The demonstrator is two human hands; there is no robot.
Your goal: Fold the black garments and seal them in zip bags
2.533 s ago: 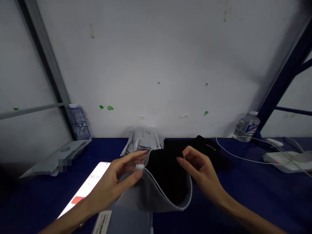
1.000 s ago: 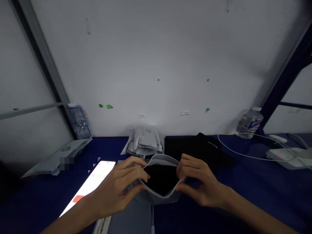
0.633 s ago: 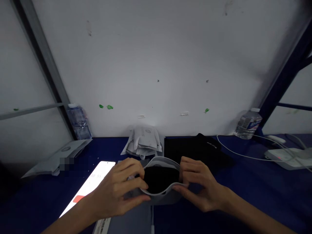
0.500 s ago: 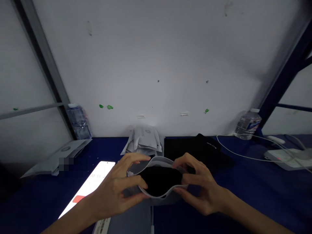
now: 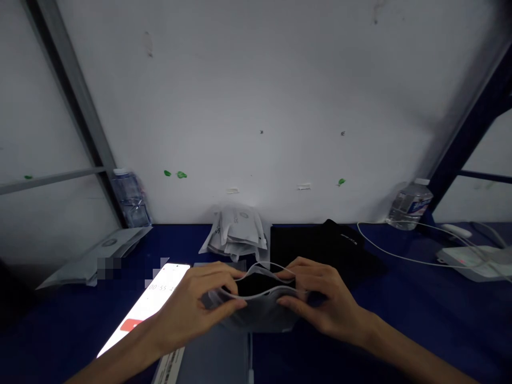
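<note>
A frosted plastic pouch (image 5: pixel 268 312) hangs between my two hands, its mouth parted toward me and dark inside. My left hand (image 5: pixel 208 298) pinches the left side of the rim, thumb on the near wall and fingers at the far edge. On the right side, my right hand (image 5: pixel 320 298) grips the rim in the same way. Something black (image 5: pixel 260 282) shows within the pouch; its kind is hidden. Beneath the pouch lies a larger flat translucent bag (image 5: pixel 216 357), with a barcode label (image 5: pixel 170 368) beside its left edge.
A lit phone (image 5: pixel 148 304) showing a timer lies left. Packed pouches (image 5: pixel 240 226) are piled by the wall, with more packets (image 5: pixel 96 256) at far left. Black cloth (image 5: pixel 316 245) lies behind my right hand. Water bottles (image 5: pixel 130 197) stand at both sides; a power strip (image 5: pixel 472 261) with cables is right.
The pouch's mouth has narrowed and tilted, so more of its near wall shows. Both hands still hold the rim, and the fingers have drawn nearer the thumbs.
</note>
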